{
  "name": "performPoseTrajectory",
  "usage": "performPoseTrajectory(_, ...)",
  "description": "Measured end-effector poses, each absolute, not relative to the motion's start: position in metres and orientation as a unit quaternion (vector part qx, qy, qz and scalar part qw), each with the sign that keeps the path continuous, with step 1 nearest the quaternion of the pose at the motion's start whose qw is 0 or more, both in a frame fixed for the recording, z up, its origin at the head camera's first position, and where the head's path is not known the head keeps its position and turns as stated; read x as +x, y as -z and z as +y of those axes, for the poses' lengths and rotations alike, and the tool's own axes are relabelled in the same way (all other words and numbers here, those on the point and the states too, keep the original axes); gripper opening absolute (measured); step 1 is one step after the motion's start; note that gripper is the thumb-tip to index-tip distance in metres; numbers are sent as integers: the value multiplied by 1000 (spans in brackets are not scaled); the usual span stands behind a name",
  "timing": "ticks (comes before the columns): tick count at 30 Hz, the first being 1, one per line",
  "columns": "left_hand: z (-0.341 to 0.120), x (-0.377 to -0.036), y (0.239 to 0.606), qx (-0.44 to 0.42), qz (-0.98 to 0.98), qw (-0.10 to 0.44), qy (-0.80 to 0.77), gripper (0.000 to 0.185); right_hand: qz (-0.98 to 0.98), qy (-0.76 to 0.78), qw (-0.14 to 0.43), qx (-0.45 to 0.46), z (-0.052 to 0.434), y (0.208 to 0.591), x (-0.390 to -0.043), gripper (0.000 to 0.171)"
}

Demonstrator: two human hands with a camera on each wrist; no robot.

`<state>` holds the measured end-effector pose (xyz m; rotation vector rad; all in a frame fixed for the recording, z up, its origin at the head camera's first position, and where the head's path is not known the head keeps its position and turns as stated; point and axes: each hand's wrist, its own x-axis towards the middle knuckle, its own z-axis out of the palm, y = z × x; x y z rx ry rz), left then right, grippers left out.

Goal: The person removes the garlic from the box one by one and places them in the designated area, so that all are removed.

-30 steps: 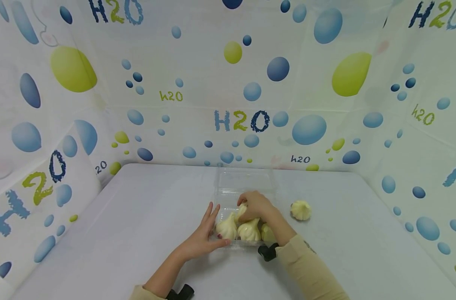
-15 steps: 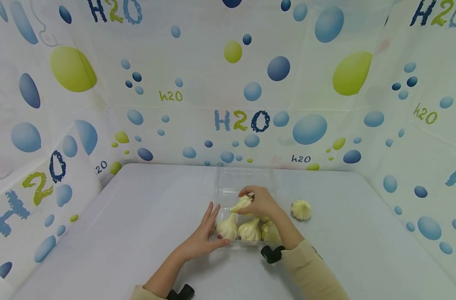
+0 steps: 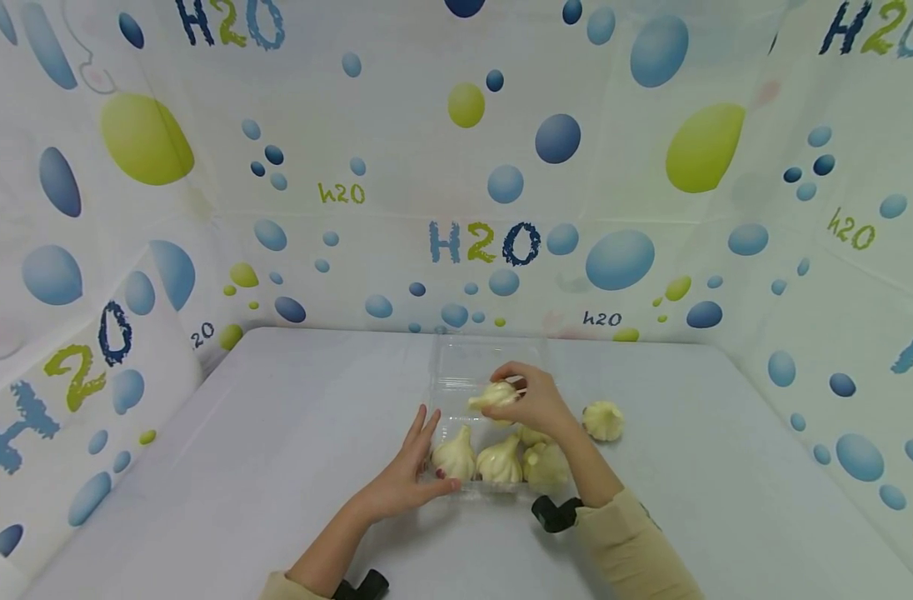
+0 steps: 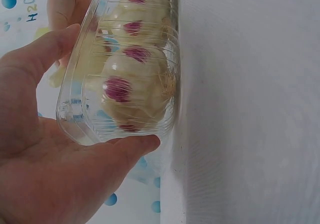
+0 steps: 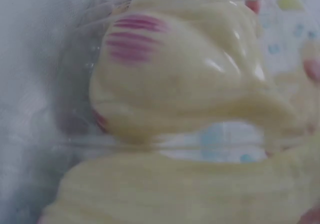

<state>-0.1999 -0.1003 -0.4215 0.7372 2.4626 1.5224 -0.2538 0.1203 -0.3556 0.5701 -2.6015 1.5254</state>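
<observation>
A clear plastic container with its lid folded back holds several pale garlic bulbs. My left hand braces its near left corner, fingers straight and spread along the side and thumb at the front wall. In the left wrist view the left hand touches the clear wall, behind which purple-streaked bulbs show. Above the container, my right hand pinches a garlic bulb between thumb and fingers, its neck pointing left. Close up in the right wrist view is a garlic bulb inside the container; the held bulb cannot be told apart there.
One more garlic bulb lies on the white table, right of the container. Behind the table hangs a white curtain with blue and green drops. Black wrist mounts stick out below both wrists.
My right hand has lifted a garlic bulb up out of the container and drawn it slightly back and right. The left hand and the container stay where they were.
</observation>
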Motion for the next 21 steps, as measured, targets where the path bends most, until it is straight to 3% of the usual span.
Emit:
performPoseTrajectory(5, -101, -200, 422, 245, 822, 77, -509, 90, -834, -518, 52, 180, 122, 344, -243, 38)
performPoseTrajectory(13, -100, -199, 421, 247, 828, 66, -499, 90, -820, -537, 106, 167, 139, 370, -263, 41)
performPoseTrajectory(21, -100, -199, 422, 245, 833, 66, -492, 89, -809, -539, 150, 180, 150, 372, -261, 42)
